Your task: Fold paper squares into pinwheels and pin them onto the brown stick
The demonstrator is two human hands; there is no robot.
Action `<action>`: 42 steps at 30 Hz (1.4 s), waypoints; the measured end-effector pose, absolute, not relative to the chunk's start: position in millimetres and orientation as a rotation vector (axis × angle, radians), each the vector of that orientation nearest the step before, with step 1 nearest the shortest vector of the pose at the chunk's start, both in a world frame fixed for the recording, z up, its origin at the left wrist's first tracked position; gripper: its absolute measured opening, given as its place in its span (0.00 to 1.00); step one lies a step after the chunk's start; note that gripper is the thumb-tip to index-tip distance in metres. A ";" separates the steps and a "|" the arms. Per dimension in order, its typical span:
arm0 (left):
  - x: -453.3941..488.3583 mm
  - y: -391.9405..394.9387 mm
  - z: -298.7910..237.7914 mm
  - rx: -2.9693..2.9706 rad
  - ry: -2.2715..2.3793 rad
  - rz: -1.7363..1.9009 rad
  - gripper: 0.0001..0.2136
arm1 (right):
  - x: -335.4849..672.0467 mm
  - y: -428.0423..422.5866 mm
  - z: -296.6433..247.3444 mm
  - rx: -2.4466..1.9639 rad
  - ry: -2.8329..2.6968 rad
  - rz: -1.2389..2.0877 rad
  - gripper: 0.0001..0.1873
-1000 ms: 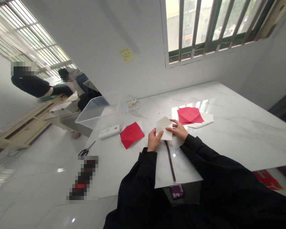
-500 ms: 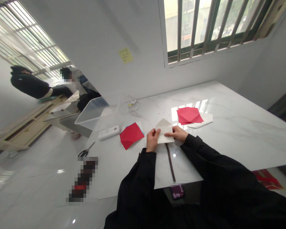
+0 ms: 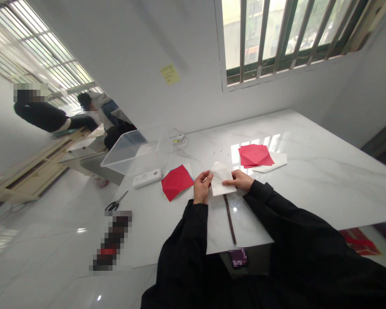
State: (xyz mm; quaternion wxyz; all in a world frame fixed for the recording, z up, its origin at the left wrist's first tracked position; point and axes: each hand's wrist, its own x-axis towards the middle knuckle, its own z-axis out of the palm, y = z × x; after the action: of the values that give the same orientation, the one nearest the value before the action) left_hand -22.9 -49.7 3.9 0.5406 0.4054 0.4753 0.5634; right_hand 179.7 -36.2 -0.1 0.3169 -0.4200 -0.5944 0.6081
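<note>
My left fingers [image 3: 205, 177] and right fingers [image 3: 235, 177] pinch opposite side edges of the white folded paper [image 3: 221, 180], both hands equally close. Its long axis runs away from me, over the near part of the marble bench [image 3: 309, 189].
</note>
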 end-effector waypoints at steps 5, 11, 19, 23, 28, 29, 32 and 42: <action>-28.4 -49.4 7.6 1.037 1.029 1.160 0.26 | 179.6 -38.0 1.3 -1.088 -1.732 1.577 0.26; -25.6 -49.0 4.4 1.029 1.053 1.199 0.23 | 179.7 -36.8 0.7 -1.129 -1.762 1.536 0.25; -28.0 -49.8 9.6 1.061 0.998 1.148 0.22 | 180.0 -38.3 1.1 -1.098 -1.789 1.585 0.24; -29.7 -49.0 11.5 1.091 1.014 1.113 0.23 | 180.5 -39.3 3.5 -1.072 -1.840 1.606 0.22; -24.6 -50.1 11.7 1.172 1.099 1.107 0.19 | 181.1 -39.7 6.5 -1.137 -1.868 1.553 0.22; -23.6 -50.4 12.2 1.174 1.108 1.127 0.19 | 181.2 -39.6 6.8 -1.146 -1.875 1.543 0.22; -23.3 -50.8 15.5 1.181 1.110 1.174 0.19 | 181.7 -39.2 7.5 -1.139 -1.914 1.526 0.21; -18.9 -58.4 42.8 1.673 1.474 1.109 0.09 | 179.8 -36.7 3.7 -1.195 -2.045 1.370 0.18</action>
State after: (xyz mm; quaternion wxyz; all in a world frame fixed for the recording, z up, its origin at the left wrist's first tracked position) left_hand -18.9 -58.4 42.8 0.3198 0.6366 0.5608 0.4218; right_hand 179.8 -36.7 3.7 0.2013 -0.4279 -0.7320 0.4904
